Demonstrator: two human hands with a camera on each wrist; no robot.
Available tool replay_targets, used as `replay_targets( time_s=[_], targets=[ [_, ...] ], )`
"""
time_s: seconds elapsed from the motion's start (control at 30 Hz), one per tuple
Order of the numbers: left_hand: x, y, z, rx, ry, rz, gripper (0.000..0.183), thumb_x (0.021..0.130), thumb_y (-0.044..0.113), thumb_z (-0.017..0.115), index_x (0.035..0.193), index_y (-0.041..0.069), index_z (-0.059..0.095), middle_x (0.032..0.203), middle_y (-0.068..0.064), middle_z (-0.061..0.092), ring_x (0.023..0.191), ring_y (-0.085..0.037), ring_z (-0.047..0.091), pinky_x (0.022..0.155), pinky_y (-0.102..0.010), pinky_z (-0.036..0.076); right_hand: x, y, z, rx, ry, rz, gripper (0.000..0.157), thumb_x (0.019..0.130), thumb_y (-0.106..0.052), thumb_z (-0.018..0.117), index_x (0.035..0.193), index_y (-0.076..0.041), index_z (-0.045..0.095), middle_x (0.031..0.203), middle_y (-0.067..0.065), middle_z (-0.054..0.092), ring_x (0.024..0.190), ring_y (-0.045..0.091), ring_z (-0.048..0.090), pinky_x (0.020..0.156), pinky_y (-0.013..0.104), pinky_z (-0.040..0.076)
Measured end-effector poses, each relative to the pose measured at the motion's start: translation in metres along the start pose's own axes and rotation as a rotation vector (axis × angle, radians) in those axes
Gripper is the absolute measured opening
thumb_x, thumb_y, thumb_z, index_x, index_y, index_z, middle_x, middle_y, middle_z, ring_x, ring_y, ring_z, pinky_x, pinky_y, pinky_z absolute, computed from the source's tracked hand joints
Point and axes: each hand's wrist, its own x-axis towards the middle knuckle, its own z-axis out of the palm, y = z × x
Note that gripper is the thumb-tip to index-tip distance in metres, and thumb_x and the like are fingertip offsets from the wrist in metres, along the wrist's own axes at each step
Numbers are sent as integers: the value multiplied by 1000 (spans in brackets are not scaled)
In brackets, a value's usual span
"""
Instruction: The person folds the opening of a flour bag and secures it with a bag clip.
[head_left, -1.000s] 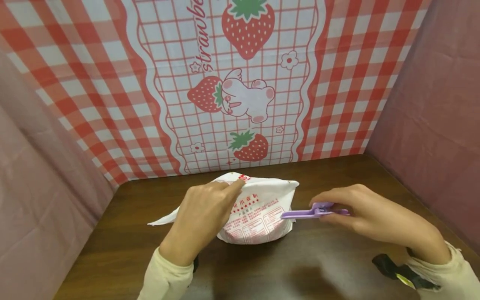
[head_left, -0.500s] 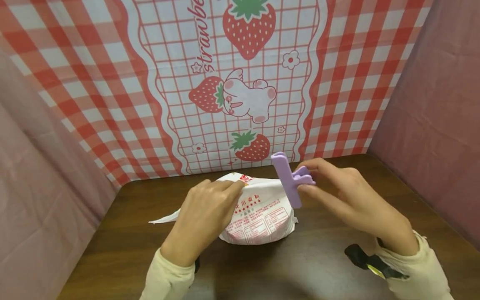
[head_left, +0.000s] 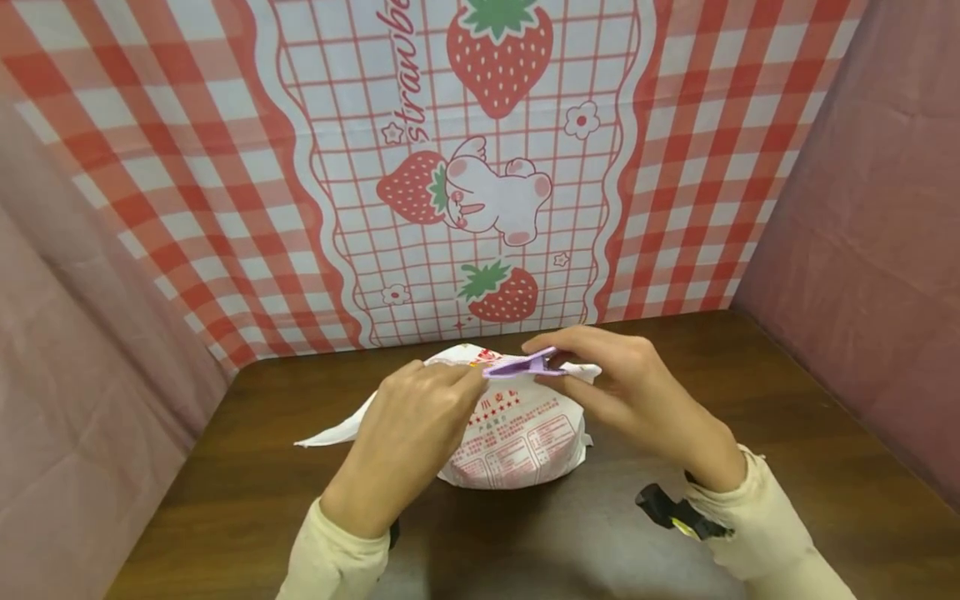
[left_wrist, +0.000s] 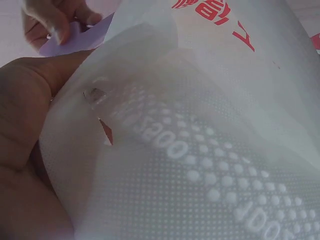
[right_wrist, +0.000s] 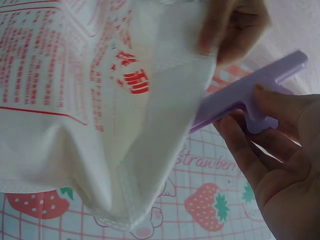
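A white flour bag (head_left: 517, 450) with red print sits on the table, its top folded over. My left hand (head_left: 416, 433) grips the bag's upper edge from the left, thumb and fingers on either side of it. Between thumb and fingers, my right hand (head_left: 622, 396) pinches a purple bag clip (head_left: 521, 365), right at the bag's top edge beside the left fingertips. The right wrist view shows the long bar of the clip (right_wrist: 230, 100) close to the folded edge. In the left wrist view, a small tear (left_wrist: 106, 131) shows in the bag's plastic.
The brown wooden table (head_left: 225, 500) extends on both sides of the bag. Behind it hangs a red checked strawberry cloth (head_left: 480, 275), with pink curtains (head_left: 862, 250) at the sides. A loose bag corner (head_left: 337, 432) sticks out at left.
My right hand has moved left with the clip, from beside the bag to its top edge. The clip has turned along the way. The left hand keeps its grip in place.
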Motion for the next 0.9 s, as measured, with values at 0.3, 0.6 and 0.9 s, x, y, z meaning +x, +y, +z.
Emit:
replay_targets(
  time_s=[0.3, 0.6, 0.9],
  targets=[
    [-1, 0, 0, -12, -9, -1, 8, 82, 9, 57, 84, 16, 59, 71, 8, 60, 64, -12, 58, 51, -26, 42, 4, -14, -3, -78, -27, -92, 35, 73, 2, 69, 106, -5, 62, 103, 2, 63, 94, 12, 58, 84, 18, 43],
    [0, 1, 0, -4, -14, -8, 12, 88, 13, 53, 76, 16, 52, 58, 8, 46, 50, -10, 44, 46, -24, 35, 9, -32, -8, -43, 33, -202, 23, 81, -7, 64, 102, 1, 62, 98, 9, 64, 91, 18, 61, 83, 21, 45],
    [-1, 1, -1, -26, -7, 7, 13, 79, 6, 58, 84, 17, 57, 67, 7, 59, 53, -13, 50, 51, -25, 40, 2, -11, 6, -24, 22, -225, 26, 77, -3, 68, 103, -1, 64, 96, 7, 66, 86, 15, 63, 78, 22, 48]
  ],
)
